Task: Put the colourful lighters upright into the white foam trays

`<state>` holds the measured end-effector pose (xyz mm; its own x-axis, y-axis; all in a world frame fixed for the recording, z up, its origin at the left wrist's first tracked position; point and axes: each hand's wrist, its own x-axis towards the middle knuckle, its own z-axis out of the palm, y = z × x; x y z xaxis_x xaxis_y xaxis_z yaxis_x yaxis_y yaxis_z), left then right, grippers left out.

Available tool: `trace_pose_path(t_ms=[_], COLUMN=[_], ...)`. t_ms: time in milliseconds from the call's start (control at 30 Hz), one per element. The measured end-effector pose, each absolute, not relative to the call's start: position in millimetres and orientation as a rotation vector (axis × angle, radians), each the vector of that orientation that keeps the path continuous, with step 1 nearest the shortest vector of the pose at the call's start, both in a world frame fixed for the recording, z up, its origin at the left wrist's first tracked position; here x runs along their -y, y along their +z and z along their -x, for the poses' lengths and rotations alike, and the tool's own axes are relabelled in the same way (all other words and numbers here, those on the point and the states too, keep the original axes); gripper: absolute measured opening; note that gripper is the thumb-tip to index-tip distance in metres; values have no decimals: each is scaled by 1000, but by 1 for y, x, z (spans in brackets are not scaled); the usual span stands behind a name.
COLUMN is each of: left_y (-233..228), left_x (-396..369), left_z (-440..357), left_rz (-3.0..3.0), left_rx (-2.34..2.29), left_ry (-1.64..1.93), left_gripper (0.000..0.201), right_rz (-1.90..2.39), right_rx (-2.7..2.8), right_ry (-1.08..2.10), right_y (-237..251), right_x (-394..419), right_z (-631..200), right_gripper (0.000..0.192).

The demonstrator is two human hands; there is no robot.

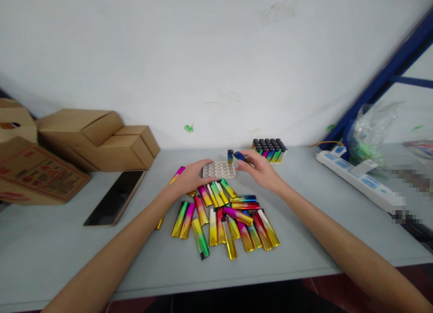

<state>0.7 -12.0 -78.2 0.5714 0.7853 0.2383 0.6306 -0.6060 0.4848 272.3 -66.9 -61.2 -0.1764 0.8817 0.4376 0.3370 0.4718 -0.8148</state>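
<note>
My left hand (pixel 193 177) grips the left side of a small white tray (pixel 219 169) with rows of round-looking slots. One dark blue lighter (pixel 230 157) stands upright at the tray's far right corner. In my right hand (pixel 259 167), closed between thumb and fingers, is another blue lighter (pixel 240 156), tilted, just right of the standing one. Several shiny lighters (pixel 213 232) in gold, green, purple and red lie loosely scattered on the table in front of the tray, between my forearms.
A block of upright lighters with black tops (pixel 269 149) stands by the wall, behind my right hand. Cardboard boxes (pixel 98 139) and a phone (pixel 115 198) are on the left. A white power strip (pixel 360 181) and a clear plastic bag (pixel 368 132) lie on the right.
</note>
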Motion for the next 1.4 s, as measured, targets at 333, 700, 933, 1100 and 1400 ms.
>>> trace_pose_path(t_ms=[333, 700, 933, 1100, 1400], left_y=[-81, -84, -82, -80, -83], left_x=[11, 10, 11, 11, 10], left_z=[0, 0, 0, 0, 1], left_rz=[-2466, -2477, -2450, -2442, -2471], left_rx=[-1134, -1137, -1127, -1130, -1112], left_ry=[643, 652, 649, 642, 649], left_gripper=[74, 76, 75, 73, 71], right_rz=[1140, 1156, 1209, 1300, 1340], right_rx=[1726, 1775, 1950, 1942, 1821], right_ry=[402, 477, 492, 508, 528], right_y=[-72, -71, -54, -48, -51], right_x=[40, 32, 25, 20, 30], right_z=[-262, -270, -283, -273, -259], right_gripper=[28, 28, 22, 22, 28])
